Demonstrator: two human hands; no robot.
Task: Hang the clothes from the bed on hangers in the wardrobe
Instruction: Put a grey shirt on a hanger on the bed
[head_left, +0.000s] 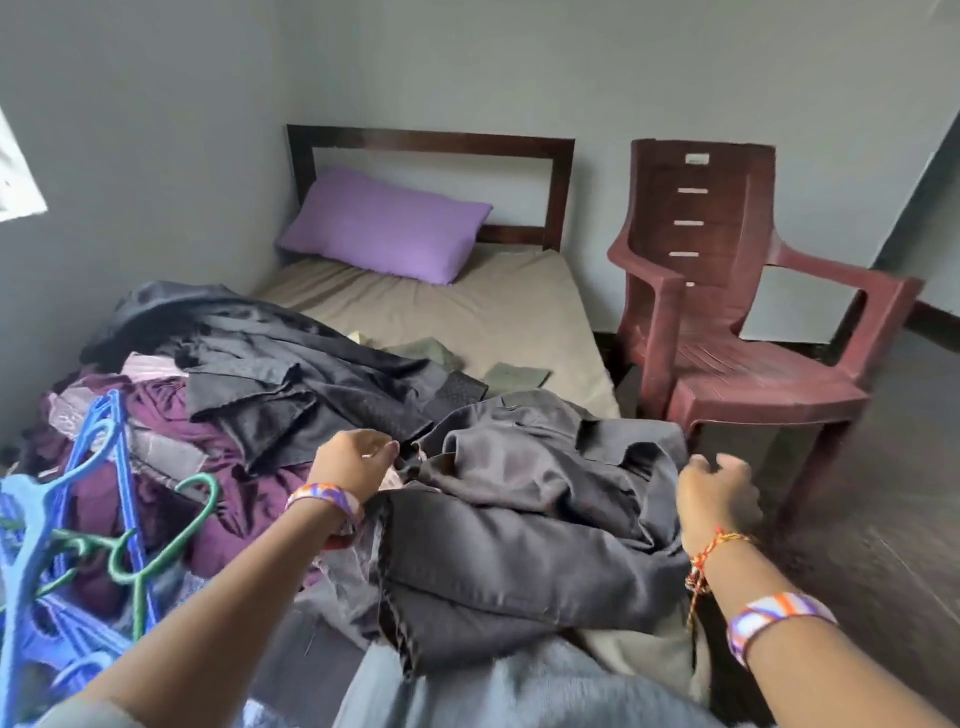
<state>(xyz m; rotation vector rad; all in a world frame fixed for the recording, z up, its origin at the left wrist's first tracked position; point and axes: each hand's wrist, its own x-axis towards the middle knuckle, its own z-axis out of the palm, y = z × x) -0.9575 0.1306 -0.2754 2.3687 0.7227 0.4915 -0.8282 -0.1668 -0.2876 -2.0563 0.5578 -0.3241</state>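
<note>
A crumpled dark grey garment (524, 525) lies on the near end of the bed (467, 306). My left hand (353, 460) rests at its upper left edge, fingers curled and pinched on the cloth. At the garment's right edge my right hand (714, 499) hovers with fingers bent and apart, holding nothing that I can see. More dark clothes (280, 374) and purple clothes (171, 467) are heaped on the left of the bed. Blue hangers (47, 519) and a green hanger (150, 551) lie tangled at the near left. The wardrobe is out of view.
A purple pillow (384, 226) leans against the dark wooden headboard (431, 143). A maroon plastic chair (737, 322) stands close to the bed's right side. Small olive pieces of cloth (514, 374) lie mid-mattress. Grey walls close the left and back; dark floor lies right.
</note>
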